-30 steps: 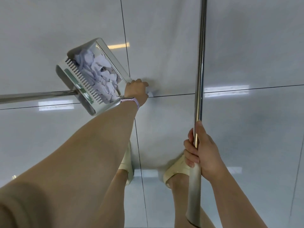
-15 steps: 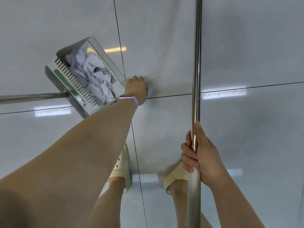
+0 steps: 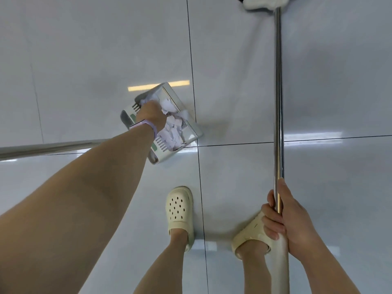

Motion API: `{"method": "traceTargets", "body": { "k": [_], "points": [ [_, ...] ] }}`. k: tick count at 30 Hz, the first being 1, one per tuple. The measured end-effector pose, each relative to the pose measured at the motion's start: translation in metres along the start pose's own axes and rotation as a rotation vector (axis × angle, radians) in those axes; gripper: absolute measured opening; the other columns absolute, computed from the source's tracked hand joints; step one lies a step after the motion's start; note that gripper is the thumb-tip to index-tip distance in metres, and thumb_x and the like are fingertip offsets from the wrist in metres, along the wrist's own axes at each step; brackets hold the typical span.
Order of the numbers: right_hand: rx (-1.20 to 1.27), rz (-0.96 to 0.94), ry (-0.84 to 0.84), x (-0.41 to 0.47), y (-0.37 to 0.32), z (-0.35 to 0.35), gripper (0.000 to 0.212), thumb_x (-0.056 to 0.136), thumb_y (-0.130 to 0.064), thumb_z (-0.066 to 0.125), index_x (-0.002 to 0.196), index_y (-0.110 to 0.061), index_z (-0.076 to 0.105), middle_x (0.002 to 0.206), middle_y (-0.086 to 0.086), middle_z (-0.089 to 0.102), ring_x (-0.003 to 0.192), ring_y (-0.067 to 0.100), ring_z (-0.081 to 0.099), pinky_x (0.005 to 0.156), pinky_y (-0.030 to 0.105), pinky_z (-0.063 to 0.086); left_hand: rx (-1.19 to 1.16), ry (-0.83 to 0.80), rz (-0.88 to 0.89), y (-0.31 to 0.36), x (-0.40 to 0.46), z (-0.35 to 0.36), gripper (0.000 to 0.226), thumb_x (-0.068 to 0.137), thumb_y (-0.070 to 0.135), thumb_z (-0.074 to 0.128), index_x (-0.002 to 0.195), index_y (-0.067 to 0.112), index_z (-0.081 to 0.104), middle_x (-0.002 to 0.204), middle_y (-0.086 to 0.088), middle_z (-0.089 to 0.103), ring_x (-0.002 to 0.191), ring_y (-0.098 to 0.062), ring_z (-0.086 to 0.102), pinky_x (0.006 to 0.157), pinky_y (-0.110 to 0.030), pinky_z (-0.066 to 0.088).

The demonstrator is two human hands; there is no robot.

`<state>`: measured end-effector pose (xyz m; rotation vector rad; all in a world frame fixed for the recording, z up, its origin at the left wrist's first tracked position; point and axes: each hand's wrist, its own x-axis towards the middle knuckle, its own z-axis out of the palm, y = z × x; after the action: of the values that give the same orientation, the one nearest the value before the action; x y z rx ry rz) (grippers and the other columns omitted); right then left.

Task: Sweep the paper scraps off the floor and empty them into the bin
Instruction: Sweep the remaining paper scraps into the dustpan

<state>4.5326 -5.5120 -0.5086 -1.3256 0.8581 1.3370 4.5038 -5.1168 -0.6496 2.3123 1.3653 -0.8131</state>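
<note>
A metal dustpan (image 3: pixel 192 132) lies on the grey tiled floor, filled with white paper scraps (image 3: pixel 172 132). Its long handle (image 3: pixel 53 147) runs off to the left edge. My left hand (image 3: pixel 150 117), with a purple wristband, reaches down into the pan among the scraps; its fingers are hidden behind the back of the hand. My right hand (image 3: pixel 286 217) grips the upright steel broom handle (image 3: pixel 278 102) at the lower right. The broom's pale head (image 3: pixel 263 2) shows at the top edge. No bin is in view.
My two feet in cream clogs (image 3: pixel 179 206) (image 3: pixel 252 234) stand just below the dustpan. Glossy floor tiles (image 3: pixel 84 60) with dark joints spread all around, with light reflections on them.
My left hand has left the floor at the tile joint right of the dustpan and moved into the pan. The view has pulled back and the broom head has come into sight.
</note>
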Motion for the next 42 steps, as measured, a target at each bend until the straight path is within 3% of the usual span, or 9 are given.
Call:
{"method": "traceTargets", "body": {
  "k": [7, 13, 17, 21, 26, 32, 38, 40, 42],
  "points": [
    [-0.043, 0.007, 0.022, -0.031, -0.015, 0.013, 0.054, 0.086, -0.067, 0.050, 0.068, -0.016, 0.042, 0.052, 0.000, 0.019, 0.034, 0.012, 0.019, 0.038, 0.020, 0.026, 0.250, -0.099, -0.037, -0.019, -0.042, -0.034, 0.035, 0.100, 0.007, 0.045, 0.132, -0.001, 0.055, 0.125, -0.018, 0.064, 0.118, -0.035, 0.062, 0.102, -0.040, 0.047],
    [-0.152, 0.035, 0.063, -0.072, -0.021, 0.010, 0.055, 0.087, -0.068, 0.050, 0.068, -0.016, 0.041, 0.053, 0.001, 0.020, 0.036, 0.013, 0.020, 0.038, 0.020, 0.027, 0.330, -0.197, -0.031, -0.026, -0.095, -0.056, 0.024, 0.100, 0.006, 0.047, 0.121, 0.006, 0.058, 0.120, -0.013, 0.064, 0.104, -0.031, 0.066, 0.079, -0.037, 0.050],
    [-0.257, 0.068, 0.111, -0.110, -0.022, -0.004, 0.055, 0.090, -0.065, 0.051, 0.070, -0.014, 0.041, 0.053, 0.002, 0.022, 0.037, 0.014, 0.021, 0.040, 0.021, 0.029, 0.261, -0.144, -0.011, -0.037, -0.145, -0.085, 0.023, 0.097, 0.012, 0.049, 0.115, 0.014, 0.062, 0.104, -0.007, 0.067, 0.088, -0.028, 0.065, 0.079, -0.035, 0.054],
    [-0.383, 0.084, 0.143, -0.171, -0.042, -0.018, 0.053, 0.091, -0.063, 0.051, 0.073, -0.014, 0.042, 0.051, 0.001, 0.031, 0.037, 0.013, 0.027, 0.041, 0.020, 0.030, 0.222, -0.085, -0.017, -0.091, -0.229, -0.120, 0.033, 0.099, 0.017, 0.041, 0.126, 0.017, 0.059, 0.123, -0.010, 0.066, 0.108, -0.032, 0.063, 0.086, -0.034, 0.049],
    [-0.519, 0.082, 0.226, -0.260, -0.074, -0.012, 0.051, 0.093, -0.059, 0.053, 0.074, -0.013, 0.046, 0.052, 0.002, 0.038, 0.036, 0.012, 0.031, 0.039, 0.019, 0.031, -0.066, 0.065, -0.086, -0.140, -0.327, -0.169, 0.041, 0.100, 0.022, 0.046, 0.140, 0.018, 0.052, 0.130, -0.010, 0.061, 0.112, -0.032, 0.061, 0.086, -0.039, 0.051],
    [-0.644, 0.012, 0.232, -0.352, -0.098, 0.036, 0.044, 0.098, -0.037, 0.058, 0.066, -0.011, 0.043, 0.047, 0.004, 0.034, 0.030, 0.014, 0.030, 0.036, 0.016, 0.028, -0.231, 0.254, 0.121, -0.106, -0.405, -0.280, 0.039, 0.098, 0.018, 0.053, 0.137, 0.012, 0.055, 0.126, -0.013, 0.058, 0.109, -0.036, 0.061, 0.083, -0.046, 0.053],
    [-0.954, -0.040, 0.291, -0.415, -0.095, 0.075, 0.030, 0.094, -0.019, 0.053, 0.068, -0.003, 0.052, 0.045, 0.009, 0.044, 0.036, 0.020, 0.037, 0.045, 0.025, 0.034, -0.085, 0.893, 0.540, -0.101, -0.466, -0.383, 0.048, 0.082, 0.008, 0.061, 0.130, 0.003, 0.057, 0.129, -0.020, 0.053, 0.112, -0.038, 0.051, 0.095, -0.047, 0.043],
    [-1.054, -0.086, 0.300, -0.429, -0.084, 0.086, 0.024, 0.089, -0.015, 0.053, 0.071, 0.000, 0.054, 0.046, 0.011, 0.049, 0.038, 0.021, 0.042, 0.049, 0.028, 0.038, -0.041, 0.926, 0.375, -0.124, -0.468, -0.407, 0.055, 0.085, 0.025, 0.061, 0.133, 0.000, 0.052, 0.132, -0.021, 0.051, 0.117, -0.040, 0.048, 0.104, -0.047, 0.039],
    [-1.119, -0.124, 0.324, -0.438, -0.071, 0.096, 0.011, 0.088, -0.008, 0.053, 0.082, 0.002, 0.054, 0.044, 0.011, 0.051, 0.037, 0.021, 0.045, 0.045, 0.025, 0.041, 0.073, 0.751, 0.091, -0.156, -0.464, -0.422, 0.069, 0.084, 0.051, 0.061, 0.128, -0.002, 0.053, 0.126, -0.020, 0.053, 0.115, -0.039, 0.049, 0.106, -0.047, 0.037]
  ]
}}
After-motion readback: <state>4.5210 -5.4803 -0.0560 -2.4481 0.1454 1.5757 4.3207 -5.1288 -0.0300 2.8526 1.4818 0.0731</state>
